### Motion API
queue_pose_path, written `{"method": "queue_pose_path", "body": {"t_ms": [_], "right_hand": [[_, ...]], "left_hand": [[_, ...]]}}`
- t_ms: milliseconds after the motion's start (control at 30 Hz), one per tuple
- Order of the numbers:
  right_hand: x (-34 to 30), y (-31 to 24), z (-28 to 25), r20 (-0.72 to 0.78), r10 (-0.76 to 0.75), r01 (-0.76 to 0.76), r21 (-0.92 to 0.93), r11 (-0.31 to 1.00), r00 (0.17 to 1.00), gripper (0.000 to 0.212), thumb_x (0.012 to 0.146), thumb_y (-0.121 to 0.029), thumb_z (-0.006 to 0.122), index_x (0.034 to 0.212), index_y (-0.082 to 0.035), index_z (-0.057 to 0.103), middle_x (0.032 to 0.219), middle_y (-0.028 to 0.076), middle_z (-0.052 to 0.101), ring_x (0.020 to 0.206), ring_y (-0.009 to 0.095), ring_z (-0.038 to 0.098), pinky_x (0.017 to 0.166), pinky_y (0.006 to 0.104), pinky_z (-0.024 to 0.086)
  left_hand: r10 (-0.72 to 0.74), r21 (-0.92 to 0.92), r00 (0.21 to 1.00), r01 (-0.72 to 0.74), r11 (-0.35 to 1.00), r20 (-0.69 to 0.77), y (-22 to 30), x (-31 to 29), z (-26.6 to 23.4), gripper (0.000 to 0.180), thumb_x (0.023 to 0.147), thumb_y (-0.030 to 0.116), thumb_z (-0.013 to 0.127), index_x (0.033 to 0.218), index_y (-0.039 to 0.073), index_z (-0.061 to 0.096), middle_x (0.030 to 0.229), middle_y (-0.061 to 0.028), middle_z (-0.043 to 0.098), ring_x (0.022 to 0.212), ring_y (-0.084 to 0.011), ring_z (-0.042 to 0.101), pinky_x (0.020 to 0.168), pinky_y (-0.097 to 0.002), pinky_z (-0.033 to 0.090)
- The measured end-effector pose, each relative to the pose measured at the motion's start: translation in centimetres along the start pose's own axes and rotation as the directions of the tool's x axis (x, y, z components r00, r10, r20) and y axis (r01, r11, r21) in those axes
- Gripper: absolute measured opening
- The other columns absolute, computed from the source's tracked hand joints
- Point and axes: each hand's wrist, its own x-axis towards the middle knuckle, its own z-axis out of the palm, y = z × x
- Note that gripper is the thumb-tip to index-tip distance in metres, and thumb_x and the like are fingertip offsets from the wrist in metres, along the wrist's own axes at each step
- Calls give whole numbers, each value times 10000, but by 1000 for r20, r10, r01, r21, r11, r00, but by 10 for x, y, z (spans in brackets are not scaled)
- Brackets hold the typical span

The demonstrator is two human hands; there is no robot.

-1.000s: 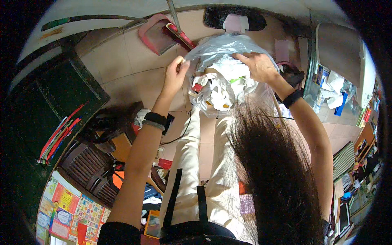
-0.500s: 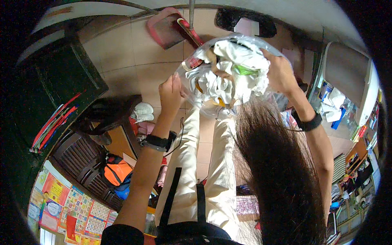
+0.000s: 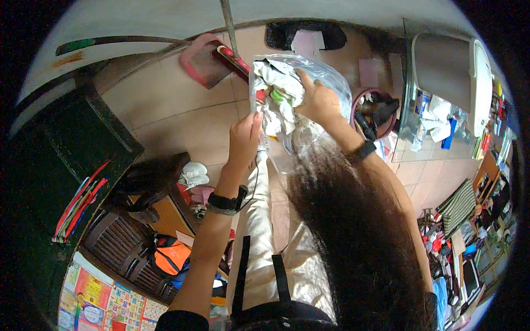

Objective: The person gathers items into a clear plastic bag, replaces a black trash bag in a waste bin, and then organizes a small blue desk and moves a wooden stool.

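Note:
A clear plastic bag (image 3: 337,81) filled with crumpled white paper (image 3: 280,83) hangs in front of me, with bits of green and red among the paper. My left hand (image 3: 245,138) is closed, pinching the left edge of the bag. My right hand (image 3: 320,102) lies over the right part of the paper inside the bag, its thumb and index finger spread apart; its other fingers are partly hidden. Long dark hair (image 3: 359,220) hangs down and covers the bag's lower right side.
A pink-rimmed bin (image 3: 393,124) holding dark things stands to the right, near a glass-topped table (image 3: 407,148) with papers. Beyond the bag lie a red dustpan (image 3: 201,63) and a black mat (image 3: 279,36). White shoes (image 3: 194,174), a dark bench (image 3: 118,234) and an orange backpack (image 3: 172,256) are left.
Both hands and the bag are turned; the bag and right hand have shifted left in view. The right hand has moved further over the paper, and the bin has come into sight.

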Motion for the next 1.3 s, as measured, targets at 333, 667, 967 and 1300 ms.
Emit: {"method": "queue_pose_path", "body": {"t_ms": [333,667,967,1300], "right_hand": [[-102,118,-26,-484,194,-153,124,980,853,685,644,-343,814,1173,-30,511,1145,126,539,1058,309,534,845,453,444],[-100,192,4,-170,692,-668,178,722,702,265,774,-206,612,954,-23,675,885,238,650,770,412,635,716,486,504],[-222,99,-80,-273,495,-352,436,828,825,240,816,-252,611,746,-32,675,673,217,610,652,386,618,593,474,474],[-164,110,-28,-373,535,-375,422,825,758,407,870,-373,561,701,-20,673,712,230,627,698,400,634,640,458,514]], "left_hand": [[88,110,989,-101,989,122,18,-23,-9,312,968,241,475,791,-5,550,591,-135,518,526,-299,525,536,-395,415],[46,-96,997,-41,995,56,27,-39,-13,327,998,194,420,749,-6,490,600,-34,480,547,-119,473,509,-283,416],[69,-172,997,-64,983,19,107,-106,-57,343,1003,207,377,714,33,442,630,-42,446,587,-150,473,558,-292,412],[-36,17,995,38,999,-88,38,-59,-58,401,1010,284,402,715,22,475,609,-30,478,574,-148,477,556,-297,388]]}}
